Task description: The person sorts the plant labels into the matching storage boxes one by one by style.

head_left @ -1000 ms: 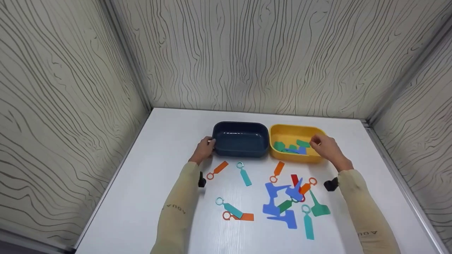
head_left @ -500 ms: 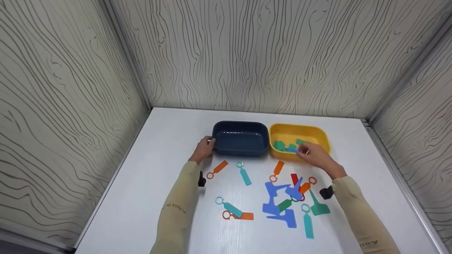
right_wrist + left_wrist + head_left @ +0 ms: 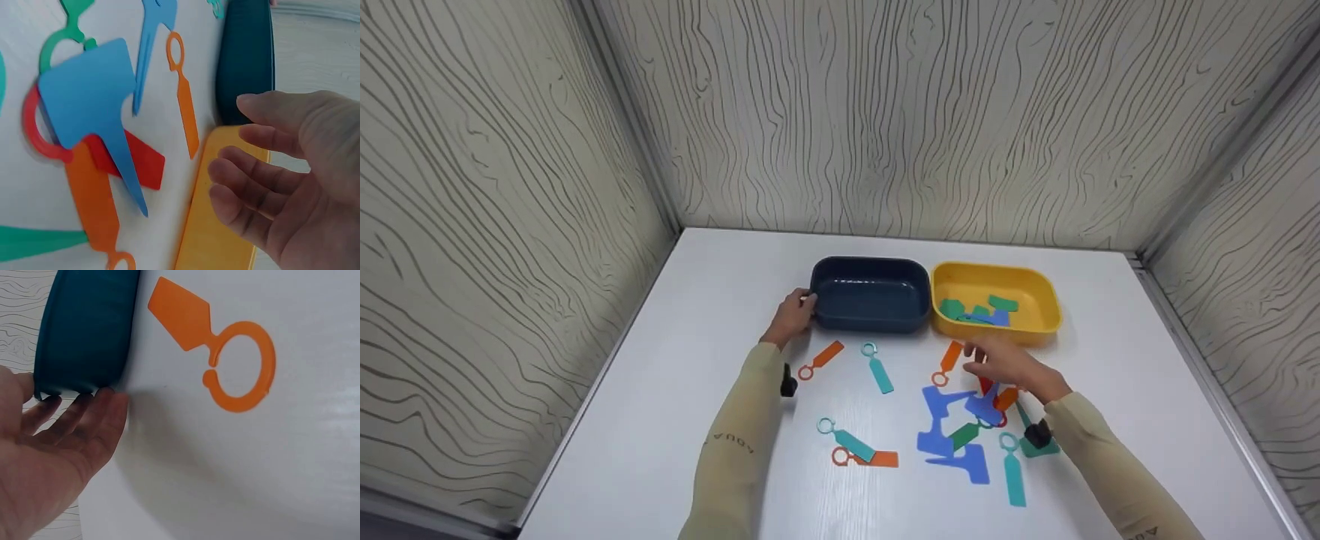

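Observation:
My left hand (image 3: 791, 316) is at the left end of the dark blue bin (image 3: 871, 327). In the left wrist view its fingertips (image 3: 105, 395) touch the outside of the end wall, with the thumb near the rim. My right hand (image 3: 1006, 365) hovers in front of the yellow bin (image 3: 1039, 289), its fingers loosely bent and holding nothing. Below and left of it lie a blue T-shaped plant label (image 3: 983, 409), a red ring tag (image 3: 143, 163) partly under that label, and an orange ring tag (image 3: 950, 358). Several green and blue pieces (image 3: 1003, 303) lie inside the yellow bin.
More labels and ring tags lie across the white table (image 3: 660, 420), among them a turquoise ring tag (image 3: 1014, 480), another orange ring tag (image 3: 821, 360) and a blue label (image 3: 969, 463). Wood-patterned panels (image 3: 885, 120) rise behind and on both sides.
My right hand has moved from the right side of the yellow bin, over its contents, then out towards the labels in front. The left hand stays at the blue bin.

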Motion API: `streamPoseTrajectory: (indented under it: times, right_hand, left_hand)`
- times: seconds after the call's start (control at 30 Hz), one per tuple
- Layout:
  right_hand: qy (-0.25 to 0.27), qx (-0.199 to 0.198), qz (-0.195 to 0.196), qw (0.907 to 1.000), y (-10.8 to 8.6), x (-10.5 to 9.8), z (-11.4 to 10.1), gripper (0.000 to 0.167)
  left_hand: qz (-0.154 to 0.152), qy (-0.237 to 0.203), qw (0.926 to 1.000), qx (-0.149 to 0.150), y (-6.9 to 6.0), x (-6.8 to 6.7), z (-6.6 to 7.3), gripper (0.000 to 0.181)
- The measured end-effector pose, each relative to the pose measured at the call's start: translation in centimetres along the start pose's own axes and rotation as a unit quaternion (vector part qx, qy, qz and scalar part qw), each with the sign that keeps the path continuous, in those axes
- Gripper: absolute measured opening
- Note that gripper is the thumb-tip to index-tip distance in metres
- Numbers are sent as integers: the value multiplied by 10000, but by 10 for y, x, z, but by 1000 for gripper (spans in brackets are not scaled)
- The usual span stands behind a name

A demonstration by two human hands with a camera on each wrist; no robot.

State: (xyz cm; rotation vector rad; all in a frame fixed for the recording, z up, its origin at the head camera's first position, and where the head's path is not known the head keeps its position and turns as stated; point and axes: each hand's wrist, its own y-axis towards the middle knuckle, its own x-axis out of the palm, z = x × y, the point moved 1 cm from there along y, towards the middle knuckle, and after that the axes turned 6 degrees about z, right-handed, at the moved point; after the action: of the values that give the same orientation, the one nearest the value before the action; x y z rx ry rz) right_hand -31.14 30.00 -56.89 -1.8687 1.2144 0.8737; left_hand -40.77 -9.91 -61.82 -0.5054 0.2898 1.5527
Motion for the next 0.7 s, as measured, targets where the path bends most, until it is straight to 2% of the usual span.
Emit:
streamPoseTrajectory:
  times: [0.13,0.33,0.57,0.7]
  right_hand:
    - [-130,-202,-371,9990,-2,9,-10,26]
    - [-384,-425,-660,9962,-8,18,-24,22]
    - [-833,-1333,-1008,9824,-18,31,-42,22]
    - [-803,-1162,-1218,9825,-22,43,-47,24]
  left_hand:
    - [-3,-41,10000,-82,0,1,0,45]
    - [-36,-75,9999,-109,-1,2,1,46]
    - [-31,-139,9999,-81,-2,2,3,46]
    - [-12,-121,9999,-84,-4,2,3,46]
